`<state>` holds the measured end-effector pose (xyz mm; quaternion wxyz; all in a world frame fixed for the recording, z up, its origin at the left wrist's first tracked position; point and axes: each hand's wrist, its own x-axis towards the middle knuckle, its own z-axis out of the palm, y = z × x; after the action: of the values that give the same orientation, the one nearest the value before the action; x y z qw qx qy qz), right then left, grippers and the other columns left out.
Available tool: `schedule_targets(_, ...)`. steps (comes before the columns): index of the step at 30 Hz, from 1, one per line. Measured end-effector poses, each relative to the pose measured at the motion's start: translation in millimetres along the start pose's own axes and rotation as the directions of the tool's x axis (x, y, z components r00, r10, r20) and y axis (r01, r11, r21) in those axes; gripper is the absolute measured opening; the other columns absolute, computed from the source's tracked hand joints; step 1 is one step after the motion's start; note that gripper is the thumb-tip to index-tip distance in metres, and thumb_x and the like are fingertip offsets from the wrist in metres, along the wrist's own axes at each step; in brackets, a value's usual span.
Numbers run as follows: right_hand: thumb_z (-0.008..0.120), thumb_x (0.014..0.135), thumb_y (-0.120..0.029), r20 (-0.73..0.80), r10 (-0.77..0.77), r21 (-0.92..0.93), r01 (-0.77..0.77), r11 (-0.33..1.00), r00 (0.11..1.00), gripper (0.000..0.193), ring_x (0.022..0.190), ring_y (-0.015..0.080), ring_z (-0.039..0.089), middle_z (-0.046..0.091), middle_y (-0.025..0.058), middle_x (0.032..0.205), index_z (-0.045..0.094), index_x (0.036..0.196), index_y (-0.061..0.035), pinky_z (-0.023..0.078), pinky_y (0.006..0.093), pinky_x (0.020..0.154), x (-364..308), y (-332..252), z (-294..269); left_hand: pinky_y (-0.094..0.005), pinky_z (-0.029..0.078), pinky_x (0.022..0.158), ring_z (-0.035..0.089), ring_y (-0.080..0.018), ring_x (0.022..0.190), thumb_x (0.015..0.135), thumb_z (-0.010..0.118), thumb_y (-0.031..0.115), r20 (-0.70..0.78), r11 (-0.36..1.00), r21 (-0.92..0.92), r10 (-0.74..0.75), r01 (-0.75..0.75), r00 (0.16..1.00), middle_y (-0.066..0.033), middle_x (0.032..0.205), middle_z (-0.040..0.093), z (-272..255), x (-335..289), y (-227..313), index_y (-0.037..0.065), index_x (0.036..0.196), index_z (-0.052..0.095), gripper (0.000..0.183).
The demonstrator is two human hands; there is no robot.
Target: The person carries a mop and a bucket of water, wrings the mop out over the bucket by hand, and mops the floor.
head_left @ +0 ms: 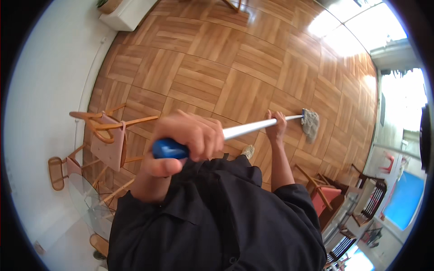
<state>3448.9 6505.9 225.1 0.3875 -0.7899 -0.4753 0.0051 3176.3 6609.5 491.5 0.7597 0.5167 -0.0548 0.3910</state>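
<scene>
A mop with a white handle [246, 129] slants across in front of me, from close by at the left to the floor at the right. My left hand [190, 135] wraps round the upper end of the handle, just by its blue end cap [168, 149]; this hand is slightly blurred. Farther down the handle, my right hand [276, 126] is closed round it with the arm stretched out. The grey string mop head [310, 125] rests on the wooden floor to the right, joined to the handle by a small blue socket.
Parquet floor [203, 81] spreads ahead. At the left stand wooden chairs with pink seats [107, 143] and a glass table [86, 194] near the white wall. Another chair [323, 198] and dark slatted chairs [371, 198] are at the right. A white planter box [129, 16] sits far left.
</scene>
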Motion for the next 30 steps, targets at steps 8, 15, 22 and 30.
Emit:
schedule_targets(8, 0.072, 0.072, -0.018, 0.176, -0.307, 0.401, 0.217, 0.890, 0.935, 0.032, 0.057, 0.0305, 0.049, 0.051, 0.0113, 0.057, 0.050, 0.053, -0.0054, 0.042, 0.0407, 0.059, 4, -283, 187, -0.0256, 0.038, 0.043, 0.042, -0.0118, 0.036, 0.082, 0.056, 0.053, -0.165, 0.794, 0.551, 0.406, -0.257, 0.899, 0.0005, 0.046, 0.046, -99, -111, 216, 0.010, 0.060, 0.043, 0.050)
schedule_targets(15, 0.075, 0.071, -0.031, 0.492, -0.673, 0.684, 0.233, 0.691, 0.553, 0.035, 0.064, 0.0284, 0.053, 0.053, 0.0071, 0.061, 0.051, 0.058, -0.0082, 0.040, 0.0407, 0.070, -10, -414, 283, -0.0260, 0.046, 0.047, 0.052, -0.0121, 0.042, 0.083, 0.063, 0.039, -0.127, 0.428, 0.898, 0.481, -0.105, 0.867, -0.0013, 0.051, 0.052, -66, -190, 273, 0.009, 0.061, 0.048, 0.040)
schedule_targets(22, 0.075, 0.069, -0.037, 0.268, -0.915, 0.873, 0.326, 0.363, 0.301, 0.038, 0.062, 0.0297, 0.056, 0.053, 0.0093, 0.061, 0.052, 0.060, -0.0081, 0.042, 0.0417, 0.055, -58, -469, 298, -0.0213, 0.043, 0.045, 0.051, -0.0087, 0.042, 0.083, 0.062, 0.027, 0.127, 0.389, 0.873, 0.404, -0.295, 0.906, 0.0027, 0.048, 0.049, -33, -192, 302, 0.013, 0.056, 0.048, 0.033)
schedule_targets(30, 0.069, 0.075, -0.027, 0.309, -0.943, 0.909, 0.253, 0.332, 0.125, 0.026, 0.058, 0.0274, 0.053, 0.052, 0.0067, 0.059, 0.054, 0.061, -0.0107, 0.040, 0.0356, 0.067, -91, -492, 258, -0.0261, 0.043, 0.047, 0.052, -0.0120, 0.050, 0.075, 0.062, 0.007, 0.299, 0.476, 0.738, 0.405, -0.479, 0.864, 0.0002, 0.057, 0.049, -20, -168, 317, 0.008, 0.067, 0.054, 0.011)
